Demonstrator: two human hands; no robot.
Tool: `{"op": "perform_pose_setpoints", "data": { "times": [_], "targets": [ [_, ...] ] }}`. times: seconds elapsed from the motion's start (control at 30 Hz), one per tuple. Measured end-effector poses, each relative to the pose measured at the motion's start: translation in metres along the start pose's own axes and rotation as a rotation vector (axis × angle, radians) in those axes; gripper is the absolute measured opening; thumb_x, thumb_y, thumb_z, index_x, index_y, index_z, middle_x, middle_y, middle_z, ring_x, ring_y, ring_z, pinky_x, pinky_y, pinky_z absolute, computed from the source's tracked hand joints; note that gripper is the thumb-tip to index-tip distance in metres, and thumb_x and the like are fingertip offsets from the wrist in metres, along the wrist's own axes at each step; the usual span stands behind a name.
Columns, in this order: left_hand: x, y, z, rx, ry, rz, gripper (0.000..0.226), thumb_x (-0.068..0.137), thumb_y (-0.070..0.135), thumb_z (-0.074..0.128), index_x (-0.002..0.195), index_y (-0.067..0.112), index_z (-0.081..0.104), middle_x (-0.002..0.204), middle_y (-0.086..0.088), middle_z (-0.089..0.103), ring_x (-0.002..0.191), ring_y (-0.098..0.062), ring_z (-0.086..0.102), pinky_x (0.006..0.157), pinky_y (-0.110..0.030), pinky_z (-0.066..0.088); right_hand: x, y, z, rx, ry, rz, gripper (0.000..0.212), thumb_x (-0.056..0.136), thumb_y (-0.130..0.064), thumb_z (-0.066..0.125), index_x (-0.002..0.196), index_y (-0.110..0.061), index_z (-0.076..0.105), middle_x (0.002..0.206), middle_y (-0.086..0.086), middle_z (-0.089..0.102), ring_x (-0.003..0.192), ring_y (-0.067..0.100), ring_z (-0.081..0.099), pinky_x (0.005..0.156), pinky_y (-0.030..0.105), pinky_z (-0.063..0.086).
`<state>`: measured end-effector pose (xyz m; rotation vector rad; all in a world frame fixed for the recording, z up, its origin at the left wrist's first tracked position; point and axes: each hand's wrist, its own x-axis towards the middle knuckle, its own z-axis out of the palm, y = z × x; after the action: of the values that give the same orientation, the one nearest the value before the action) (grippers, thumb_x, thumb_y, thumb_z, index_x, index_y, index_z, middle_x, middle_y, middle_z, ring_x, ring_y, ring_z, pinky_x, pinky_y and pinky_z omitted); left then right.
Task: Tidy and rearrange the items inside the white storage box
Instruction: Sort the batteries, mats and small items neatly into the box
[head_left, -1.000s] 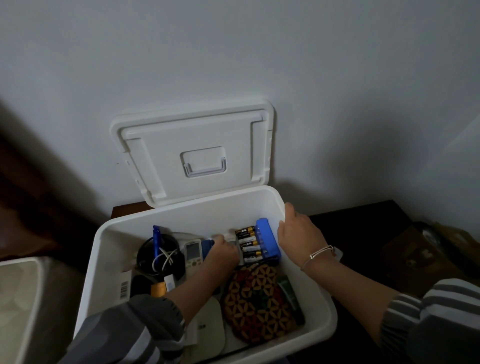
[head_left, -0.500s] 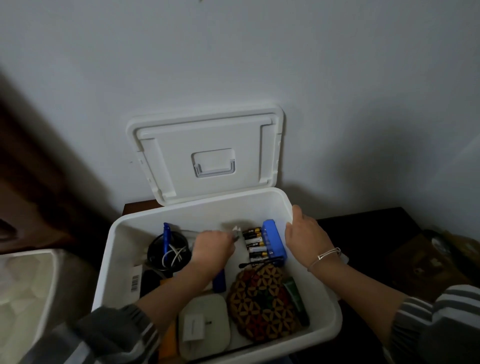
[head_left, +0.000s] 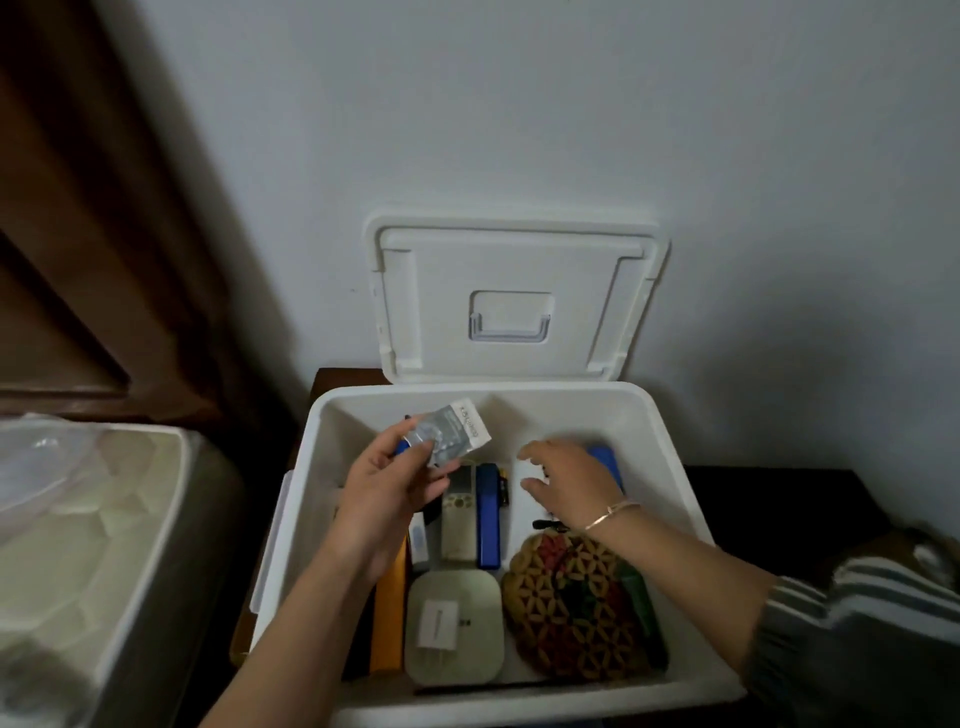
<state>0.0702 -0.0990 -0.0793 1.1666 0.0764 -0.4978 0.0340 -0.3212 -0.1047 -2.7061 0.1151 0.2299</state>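
Now pinches a small clear packet (head_left: 454, 431) between thumb and fingers of the left hand (head_left: 387, 488), raised above the far-left corner of the white storage box (head_left: 561, 410). Half a second ago had that hand low among the items near the box's middle, with no packet showing.

Has also brought the right hand (head_left: 569, 480) inward from the right wall. Hovers over the blue battery case (head_left: 605, 460) by the far-right corner, fingers loosely spread, gripping nothing. Cannot tell whether touching the case.

Leaves the rest lying in the box:
- remote (head_left: 460, 514) and blue bar (head_left: 488, 519) side by side near the middle
- orange carton (head_left: 389, 613) along the left wall
- pale square pad (head_left: 454, 629) at the near edge
- woven pouch (head_left: 571, 618) toward the near-right corner

Has the lid (head_left: 514, 301) propped open behind the far edge.

Most likely means one loose piece pulled out for re-placing, so sorting under way but not finished. Needs a free spot for the packet, perhaps the bare floor by the far wall.
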Motion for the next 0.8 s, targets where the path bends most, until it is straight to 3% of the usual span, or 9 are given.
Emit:
{"op": "perform_pose_setpoints", "data": {
  "times": [0.1, 0.2, 0.37, 0.53, 0.6, 0.67, 0.8],
  "targets": [
    [0.003, 0.0, -0.003, 0.002, 0.013, 0.024, 0.024, 0.094, 0.018, 0.059, 0.113, 0.028, 0.069, 0.109, -0.011, 0.072, 0.087, -0.017, 0.072, 0.061, -0.019, 0.055, 0.033, 0.009, 0.023, -0.078, -0.185, 0.061, 0.057, 0.087, -0.026, 0.065, 0.139, -0.017, 0.043, 0.135, 0.007, 0.049, 0.125, 0.023, 0.046, 0.106, 0.035, 0.038],
    [0.006, -0.001, -0.005, -0.058, 0.022, 0.005, 0.025, 0.093, 0.015, 0.059, 0.116, 0.023, 0.068, 0.107, -0.012, 0.073, 0.084, -0.016, 0.073, 0.06, -0.018, 0.055, 0.051, 0.013, 0.039, -0.158, -0.258, 0.081, 0.066, 0.08, -0.03, 0.072, 0.137, -0.014, 0.044, 0.137, 0.008, 0.048, 0.127, 0.024, 0.044, 0.107, 0.034, 0.036],
    [0.008, -0.001, -0.004, -0.134, -0.002, -0.024, 0.028, 0.093, 0.011, 0.058, 0.121, 0.016, 0.063, 0.105, -0.013, 0.073, 0.08, -0.014, 0.073, 0.058, -0.018, 0.055, 0.061, 0.007, 0.056, -0.136, -0.276, 0.054, 0.048, 0.074, -0.018, 0.075, 0.118, -0.011, 0.055, 0.12, 0.01, 0.06, 0.11, 0.027, 0.057, 0.092, 0.036, 0.049],
    [0.006, 0.003, -0.003, -0.138, -0.013, -0.043, 0.029, 0.094, 0.011, 0.057, 0.122, 0.015, 0.062, 0.106, -0.013, 0.073, 0.079, -0.013, 0.072, 0.058, -0.017, 0.055, 0.058, 0.004, 0.058, -0.105, -0.262, 0.034, 0.042, 0.078, -0.013, 0.07, 0.116, -0.009, 0.053, 0.117, 0.01, 0.059, 0.107, 0.026, 0.058, 0.09, 0.032, 0.049],
    [0.006, 0.003, -0.002, -0.14, -0.009, -0.047, 0.029, 0.094, 0.011, 0.058, 0.122, 0.016, 0.062, 0.105, -0.012, 0.073, 0.079, -0.013, 0.072, 0.058, -0.017, 0.055, 0.053, 0.005, 0.052, -0.074, -0.286, 0.052, 0.036, 0.076, -0.012, 0.071, 0.107, -0.011, 0.053, 0.111, 0.01, 0.058, 0.1, 0.024, 0.058, 0.08, 0.027, 0.048],
    [0.006, 0.003, -0.001, -0.14, -0.002, -0.049, 0.028, 0.094, 0.01, 0.058, 0.121, 0.017, 0.062, 0.104, -0.011, 0.074, 0.078, -0.012, 0.072, 0.057, -0.017, 0.055, 0.046, 0.008, 0.043, 0.109, -0.299, 0.176, 0.035, 0.075, -0.008, 0.071, 0.1, -0.015, 0.048, 0.098, 0.008, 0.058, 0.084, 0.019, 0.06, 0.067, 0.025, 0.048],
    [0.006, 0.004, 0.002, -0.163, 0.011, -0.057, 0.023, 0.093, 0.008, 0.058, 0.112, 0.017, 0.065, 0.094, -0.009, 0.075, 0.073, -0.011, 0.072, 0.055, -0.017, 0.054, 0.029, 0.013, 0.014, 1.123, -0.363, 0.644, 0.041, 0.081, 0.017, 0.058, 0.109, -0.013, 0.054, 0.096, 0.02, 0.062, 0.079, 0.026, 0.071, 0.061, 0.027, 0.058]
  ]
}}
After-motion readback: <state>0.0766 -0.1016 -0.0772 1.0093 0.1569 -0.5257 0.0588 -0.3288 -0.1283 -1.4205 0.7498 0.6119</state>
